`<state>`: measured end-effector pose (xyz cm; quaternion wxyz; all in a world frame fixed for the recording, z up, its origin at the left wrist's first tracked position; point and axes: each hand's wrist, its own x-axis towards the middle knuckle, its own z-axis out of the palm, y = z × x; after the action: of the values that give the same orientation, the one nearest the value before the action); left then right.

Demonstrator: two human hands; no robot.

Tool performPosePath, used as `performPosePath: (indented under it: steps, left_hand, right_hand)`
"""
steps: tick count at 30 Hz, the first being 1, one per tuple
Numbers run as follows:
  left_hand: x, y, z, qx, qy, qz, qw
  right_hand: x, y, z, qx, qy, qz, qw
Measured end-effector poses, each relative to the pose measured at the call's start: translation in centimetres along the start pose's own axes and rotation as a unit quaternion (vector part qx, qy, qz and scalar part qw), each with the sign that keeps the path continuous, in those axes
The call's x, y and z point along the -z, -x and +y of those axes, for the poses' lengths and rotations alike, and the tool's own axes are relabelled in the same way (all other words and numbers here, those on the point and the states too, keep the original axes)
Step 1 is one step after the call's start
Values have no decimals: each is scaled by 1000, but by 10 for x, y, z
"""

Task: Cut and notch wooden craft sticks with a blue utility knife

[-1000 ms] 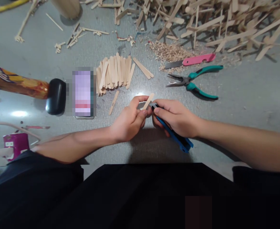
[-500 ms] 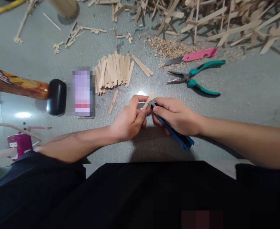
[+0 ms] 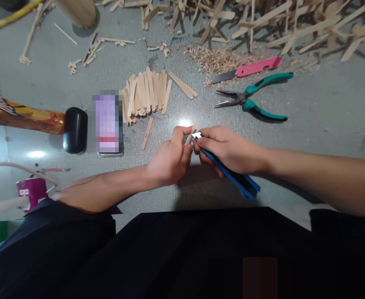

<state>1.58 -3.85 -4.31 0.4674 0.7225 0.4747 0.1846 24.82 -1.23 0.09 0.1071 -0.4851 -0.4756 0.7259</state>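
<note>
Between thumb and fingers, my left hand [image 3: 174, 158] pinches a wooden craft stick [image 3: 191, 133], which slants up to the right. My right hand [image 3: 226, 149] is wrapped round a blue utility knife [image 3: 232, 173]. The knife's short bright blade points left, right at the stick; whether it touches the wood I cannot tell. A single stick [image 3: 147, 133] with a dark notch lies left of my left hand. Above it is a pile of craft sticks [image 3: 146, 91], with a couple more sticks [image 3: 182, 85] to its right.
Green-handled needle-nose pliers [image 3: 243, 97] lie beyond my right hand, near a pink-handled cutter [image 3: 257, 67] and wood shavings [image 3: 216, 60]. Glued stick structures [image 3: 263, 25] fill the far right. Leftward are a phone [image 3: 107, 124], a black-capped bottle [image 3: 75, 130] and a purple box [image 3: 33, 193].
The knife blade has turned, so its bright face shows more, and the handle's lower end has swung right. The stick looks steeper. The whole view has shifted slightly.
</note>
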Motion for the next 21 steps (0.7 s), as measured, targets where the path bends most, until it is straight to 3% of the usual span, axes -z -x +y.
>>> performPosePath:
  steps: [3, 8, 13, 18, 21]
  left_hand:
    - [1, -1, 2, 0, -23, 1, 1000]
    - [4, -3, 10, 22, -37, -14, 999]
    - [5, -4, 16, 70, -48, -36, 996]
    - [4, -5, 18, 78, -53, -37, 995]
    - [5, -3, 17, 71, -43, -32, 996]
  right_hand:
    - [0, -1, -2, -30, -4, -25, 999]
    - [0, 1, -1, 77, 192, 83, 975]
    - [4, 3, -7, -38, 46, -31, 998]
    - [4, 2, -9, -7, 78, 2, 997]
    - [5, 1, -12, -26, 63, -21, 997]
